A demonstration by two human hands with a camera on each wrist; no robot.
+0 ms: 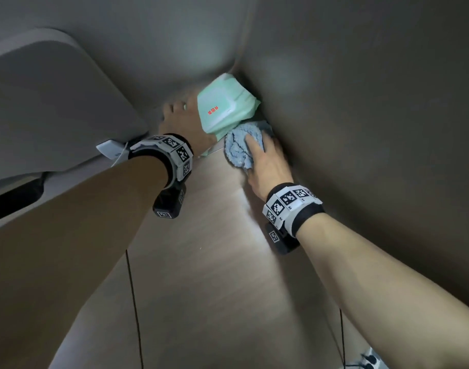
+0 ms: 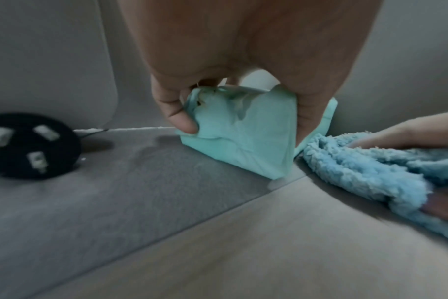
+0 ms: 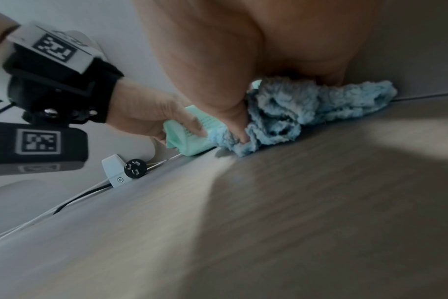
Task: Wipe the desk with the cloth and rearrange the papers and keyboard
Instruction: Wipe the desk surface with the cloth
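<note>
In the desk's far corner, my left hand (image 1: 184, 119) grips a mint-green soft pack of wipes (image 1: 225, 107) and tips it up on its edge; thumb and fingers curl round the pack (image 2: 238, 139). Right beside it my right hand (image 1: 265, 161) lies with straight fingers on a fluffy blue cloth (image 1: 240, 147) and presses it onto the wooden desk (image 1: 201, 262) against the side wall. The cloth (image 3: 307, 113) touches the pack (image 3: 192, 141) at its lower corner. No papers or keyboard are in view.
A grey panel (image 1: 41, 102) stands at the back left. A black round plug (image 2: 31, 145) and a white adapter (image 3: 114, 170) with thin cables lie by it. A brown partition (image 1: 361, 102) bounds the right side. A power strip (image 1: 371, 360) shows at the bottom right.
</note>
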